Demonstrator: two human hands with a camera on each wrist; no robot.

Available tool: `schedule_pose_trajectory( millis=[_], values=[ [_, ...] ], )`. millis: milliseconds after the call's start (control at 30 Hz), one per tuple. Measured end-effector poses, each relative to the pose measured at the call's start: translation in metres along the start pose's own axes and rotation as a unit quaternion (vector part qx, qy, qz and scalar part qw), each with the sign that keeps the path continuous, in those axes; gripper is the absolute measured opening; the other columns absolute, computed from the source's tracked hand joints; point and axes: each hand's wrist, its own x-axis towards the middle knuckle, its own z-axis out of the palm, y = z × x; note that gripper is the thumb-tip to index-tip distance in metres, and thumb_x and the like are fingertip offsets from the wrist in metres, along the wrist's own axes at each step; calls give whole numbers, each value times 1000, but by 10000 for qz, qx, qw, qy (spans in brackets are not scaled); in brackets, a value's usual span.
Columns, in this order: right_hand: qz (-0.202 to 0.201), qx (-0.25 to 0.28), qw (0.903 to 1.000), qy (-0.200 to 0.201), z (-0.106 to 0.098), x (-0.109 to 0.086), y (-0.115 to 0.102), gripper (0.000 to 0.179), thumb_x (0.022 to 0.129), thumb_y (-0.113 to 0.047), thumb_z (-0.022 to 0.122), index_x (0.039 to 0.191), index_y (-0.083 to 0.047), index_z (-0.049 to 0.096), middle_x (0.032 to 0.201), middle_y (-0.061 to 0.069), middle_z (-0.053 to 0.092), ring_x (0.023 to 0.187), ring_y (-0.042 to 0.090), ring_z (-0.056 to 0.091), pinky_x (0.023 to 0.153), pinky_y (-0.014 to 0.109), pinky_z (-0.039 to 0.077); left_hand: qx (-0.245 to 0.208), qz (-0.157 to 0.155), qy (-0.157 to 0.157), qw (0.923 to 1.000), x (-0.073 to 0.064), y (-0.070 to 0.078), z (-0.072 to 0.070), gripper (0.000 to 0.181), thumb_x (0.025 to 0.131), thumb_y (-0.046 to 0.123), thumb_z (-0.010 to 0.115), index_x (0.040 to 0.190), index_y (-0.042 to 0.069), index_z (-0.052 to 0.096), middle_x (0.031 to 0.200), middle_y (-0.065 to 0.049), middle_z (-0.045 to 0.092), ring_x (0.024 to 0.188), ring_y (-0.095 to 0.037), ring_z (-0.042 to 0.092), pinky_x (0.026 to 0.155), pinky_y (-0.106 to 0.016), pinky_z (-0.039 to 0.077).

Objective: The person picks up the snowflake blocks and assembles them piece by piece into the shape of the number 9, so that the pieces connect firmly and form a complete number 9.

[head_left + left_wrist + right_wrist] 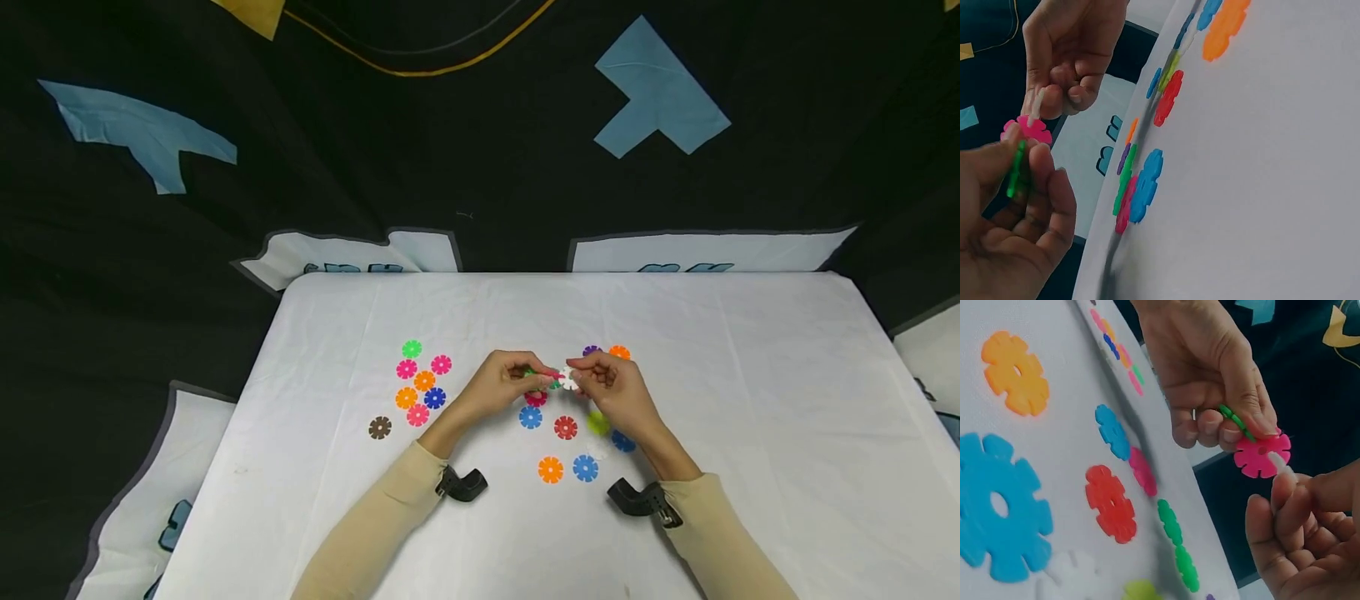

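Note:
Both hands meet above the white table, in the air. My left hand (501,385) pinches a pink notched disc (1262,456) joined to a green notched disc (1017,170), which stands crosswise to it. Between thumb and fingers my right hand (617,397) pinches a white notched disc (567,380). In the right wrist view the edge of this white disc overlaps the pink one, right at its notches. Fingers hide much of the green and white discs.
Below the hands lie loose notched discs, among them a red disc (566,427), a blue disc (586,467) and an orange disc (551,469). Left of them is another group with a dark blue disc (435,397) and a brown disc (380,427). A black curtain (465,167) hangs behind the table.

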Motion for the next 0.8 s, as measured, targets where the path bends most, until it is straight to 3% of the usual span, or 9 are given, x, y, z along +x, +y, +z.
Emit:
schedule_pose_trajectory(
  millis=[133,233,300,367,433,500,600,800],
  values=[
    [10,73,10000,13,-3,6,1,29,102,-13,51,121,8,59,86,21,64,67,23,61,66,26,54,107,90,-233,9996,1,3,-2,13,94,16,66,101,5,70,99,-14,69,79,-33,62,72,-24,52],
    [-85,-995,9949,134,-7,9,8,28,103,-16,51,125,-1,59,85,14,59,68,21,52,63,25,45,279,154,-357,9989,0,6,-6,13,95,17,65,103,9,69,100,-12,68,82,-33,62,73,-26,54],
    [-181,-1974,9801,91,-9,10,16,29,100,-13,55,127,-5,60,86,9,57,70,20,48,62,25,41,440,170,-334,9983,0,5,-9,12,95,18,65,104,10,68,99,-9,68,82,-31,61,72,-26,53],
    [-252,-2905,9565,-104,-9,10,23,32,96,-13,62,128,-9,62,86,6,53,72,16,45,62,26,38,491,177,-313,9981,-1,4,-11,12,96,17,64,105,10,67,99,-9,67,80,-31,61,70,-26,52],
    [-334,-3367,9406,-295,-7,9,28,35,92,-12,67,127,-9,64,86,6,51,73,16,44,63,28,37,599,225,-278,9976,-1,3,-12,13,96,18,63,107,10,67,101,-7,66,80,-28,61,71,-25,52],
    [-351,-3586,9323,-329,-5,8,31,34,89,-13,71,123,-7,66,87,6,50,73,16,44,63,29,38,673,283,-187,9972,0,3,-13,13,96,18,63,107,11,67,101,-4,65,80,-24,60,71,-25,51],
    [-335,-3659,9298,-211,-3,8,31,29,87,-13,74,113,-3,66,88,7,51,75,18,46,65,30,40,759,406,9,9963,0,2,-14,12,95,18,65,105,11,69,102,-4,64,82,-17,57,71,-24,50],
    [-112,-3440,9389,-92,-5,7,29,25,87,-17,75,99,-5,56,78,4,49,67,16,45,59,28,37,926,377,403,9942,1,1,-14,9,93,15,67,100,10,68,103,-3,64,84,-14,52,70,-21,44]
  ],
)
